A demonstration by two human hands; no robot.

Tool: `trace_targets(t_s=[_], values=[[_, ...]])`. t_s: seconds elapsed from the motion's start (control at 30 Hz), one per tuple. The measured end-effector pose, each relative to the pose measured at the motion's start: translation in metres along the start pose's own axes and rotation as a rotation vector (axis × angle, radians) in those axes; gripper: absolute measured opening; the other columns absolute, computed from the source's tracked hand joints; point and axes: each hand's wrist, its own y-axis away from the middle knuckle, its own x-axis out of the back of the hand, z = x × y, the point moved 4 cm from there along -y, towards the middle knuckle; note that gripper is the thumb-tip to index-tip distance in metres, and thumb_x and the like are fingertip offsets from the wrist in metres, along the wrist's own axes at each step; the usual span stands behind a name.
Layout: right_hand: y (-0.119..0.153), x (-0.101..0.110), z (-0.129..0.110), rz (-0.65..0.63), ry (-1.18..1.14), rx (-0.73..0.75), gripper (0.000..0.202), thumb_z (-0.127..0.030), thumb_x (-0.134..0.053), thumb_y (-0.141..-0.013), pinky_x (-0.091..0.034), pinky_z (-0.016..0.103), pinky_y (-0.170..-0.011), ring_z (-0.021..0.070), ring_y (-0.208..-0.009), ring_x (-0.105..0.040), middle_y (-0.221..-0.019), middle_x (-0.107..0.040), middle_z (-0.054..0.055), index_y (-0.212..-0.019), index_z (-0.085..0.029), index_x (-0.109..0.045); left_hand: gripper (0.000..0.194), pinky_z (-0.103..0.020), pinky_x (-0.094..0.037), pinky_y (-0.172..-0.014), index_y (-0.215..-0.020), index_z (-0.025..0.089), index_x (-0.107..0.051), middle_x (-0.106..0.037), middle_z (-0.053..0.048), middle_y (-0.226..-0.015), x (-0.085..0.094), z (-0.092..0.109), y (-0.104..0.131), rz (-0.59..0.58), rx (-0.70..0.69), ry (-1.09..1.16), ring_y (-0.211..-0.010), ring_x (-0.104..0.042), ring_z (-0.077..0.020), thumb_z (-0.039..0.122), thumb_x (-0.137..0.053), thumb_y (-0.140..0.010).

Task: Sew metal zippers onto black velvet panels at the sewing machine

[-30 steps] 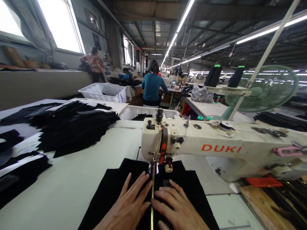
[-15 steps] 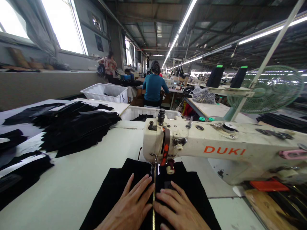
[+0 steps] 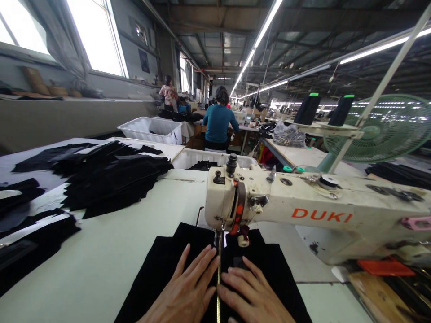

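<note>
A: In the head view, what are the hands doing?

B: Both lie flat on the black velvety fabric panel (image 3: 161, 273) spread on the pale worktop (image 3: 101, 251). The left hand (image 3: 185, 294) has its fingers spread and pressed down just left of the gold zipper strip (image 3: 218, 287); the right hand (image 3: 254, 298) is spread the same way just right of it. Neither pinches anything.

A: Why flat like that?

B: My guess is that open palms keep the cloth smooth and the zipper straight on its line to the needle. The strip runs between the hands up to the presser foot (image 3: 219, 237) of the cream DUKI sewing machine (image 3: 303, 211).

A: And around them?

B: A heap of cut black fabric pieces (image 3: 111, 179) lies on the worktop to the left, well apart from the hands. A white plastic bin (image 3: 198, 158) stands behind the machine. Farther off, a person in a teal top (image 3: 218, 121) sits facing away, and a green fan (image 3: 384, 130) stands to the right.
</note>
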Motion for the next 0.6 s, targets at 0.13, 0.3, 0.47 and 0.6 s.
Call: trace_targets(t_s=[0.13, 0.3, 0.47, 0.6], values=[[-0.001, 0.001, 0.0, 0.028, 0.016, 0.01, 0.034, -0.044, -0.056, -0.102, -0.04, 0.035, -0.113, 0.0177, -0.108, -0.065, -0.119, -0.07, -0.001, -0.126, -0.021, -0.061, 0.046, -0.048, -0.035, -0.114, -0.143, 0.022, -0.049, -0.056, -0.006, -0.143, 0.0, 0.0, 0.0, -0.012, 0.003, 0.014, -0.136, -0.046, -0.0239, 0.014, -0.036, -0.1], [-0.005, 0.006, 0.0, 0.057, -0.019, 0.008, 0.028, -0.041, -0.054, -0.103, -0.046, 0.033, -0.108, 0.0175, -0.104, -0.067, -0.114, -0.072, -0.001, -0.121, -0.022, -0.064, 0.044, -0.047, -0.033, -0.115, -0.14, 0.021, -0.052, -0.057, -0.007, -0.142, -0.002, 0.0, 0.001, 0.004, 0.017, 0.026, -0.136, -0.047, -0.0236, 0.014, -0.04, -0.099], [-0.017, 0.021, 0.007, 0.174, -0.093, -0.228, 0.023, -0.023, -0.05, -0.102, -0.053, 0.03, -0.099, 0.0179, -0.107, -0.067, -0.115, -0.071, 0.002, -0.117, -0.022, -0.066, 0.046, -0.047, -0.042, -0.111, -0.135, 0.014, -0.055, -0.059, -0.01, -0.139, -0.001, 0.002, -0.003, -0.019, 0.011, -0.05, -0.131, -0.052, -0.0243, 0.015, -0.048, -0.089], [-0.024, 0.018, 0.01, 0.166, -0.034, -0.244, 0.029, -0.026, -0.049, -0.102, -0.056, 0.036, -0.096, 0.0212, -0.109, -0.067, -0.122, -0.069, 0.003, -0.126, -0.022, -0.063, 0.049, -0.047, -0.049, -0.104, -0.136, 0.014, -0.054, -0.062, -0.01, -0.136, 0.0, 0.001, -0.005, -0.08, 0.043, -0.067, -0.127, -0.056, -0.0252, 0.02, -0.053, -0.088]])
